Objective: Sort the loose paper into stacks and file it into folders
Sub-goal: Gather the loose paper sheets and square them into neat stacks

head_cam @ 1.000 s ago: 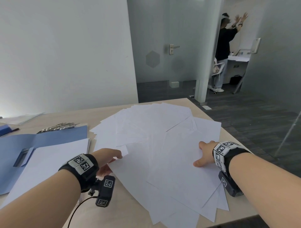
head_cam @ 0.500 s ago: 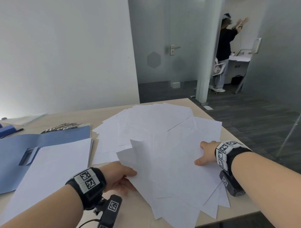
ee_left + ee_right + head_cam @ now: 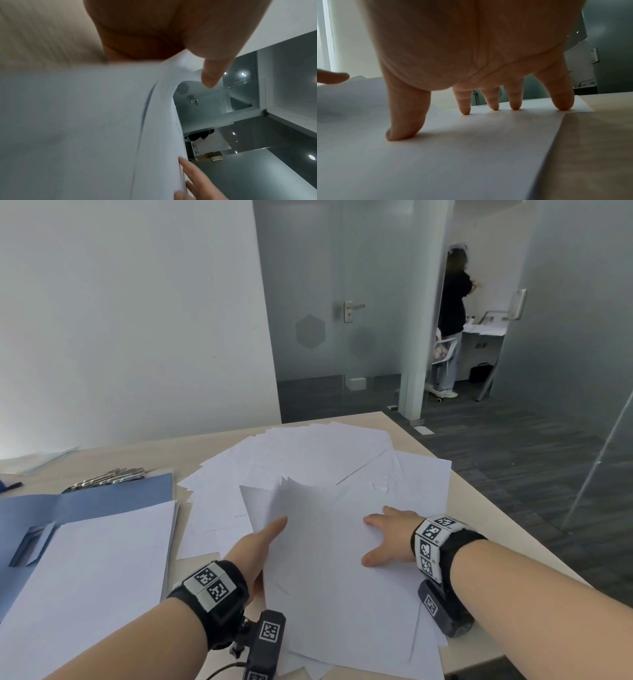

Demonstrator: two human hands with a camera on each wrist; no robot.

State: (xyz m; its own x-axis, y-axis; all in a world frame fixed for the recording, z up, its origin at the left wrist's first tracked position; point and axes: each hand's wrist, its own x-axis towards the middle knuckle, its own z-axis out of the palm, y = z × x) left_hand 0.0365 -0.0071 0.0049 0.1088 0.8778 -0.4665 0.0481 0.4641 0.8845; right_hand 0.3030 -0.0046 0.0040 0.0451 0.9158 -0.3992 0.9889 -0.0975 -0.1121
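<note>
Loose white sheets (image 3: 308, 453) lie fanned over the right half of the wooden table (image 3: 486, 518). My left hand (image 3: 263, 546) grips the left edge of a bunch of sheets (image 3: 325, 529), thumb on top; that edge curls up off the pile. In the left wrist view the thumb (image 3: 211, 75) bends the sheets (image 3: 85, 121) over. My right hand (image 3: 387, 537) lies spread on the same bunch, and its fingertips (image 3: 515, 106) press the paper (image 3: 471, 148) down. At the left an open blue folder (image 3: 102, 498) carries a squared stack of paper (image 3: 96, 577).
Metal clips (image 3: 109, 475) lie behind the folder. The table's right edge (image 3: 534, 546) runs just past my right wrist, with dark floor beyond. A person (image 3: 452, 302) stands far off behind a glass partition with a door (image 3: 349, 311).
My left hand has slid right from the pile's left side, taken hold of sheet edges and lifted them toward the right hand. The right hand has shifted slightly left, still pressing on the paper.
</note>
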